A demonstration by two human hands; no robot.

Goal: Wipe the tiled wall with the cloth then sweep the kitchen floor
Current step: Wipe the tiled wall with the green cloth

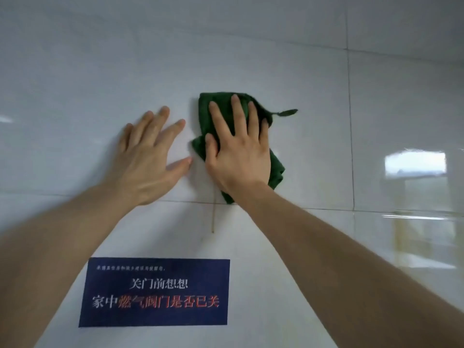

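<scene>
The green cloth lay crumpled flat against the tiled wall, pinned there under the right hand. That grip was spread, fingers straight and fanned over the upper part of the cloth, palm pressing on its middle; no finger curled round the fabric. A thin loop tag stuck out from the cloth to the right of the fingertips, and a lower corner of cloth hung below the wrist to a grout line. The left hand lay just to the left of the cloth, also spread, fingers straight and resting on bare tile, its thumb tip near the cloth edge; whether it touched could not be told. A thin yellowish streak ran down the wall below the right hand. Further below, between the two forearms, a dark blue notice with Chinese lettering was stuck to the wall. A bright window reflection showed on the tiles well to the right.
</scene>
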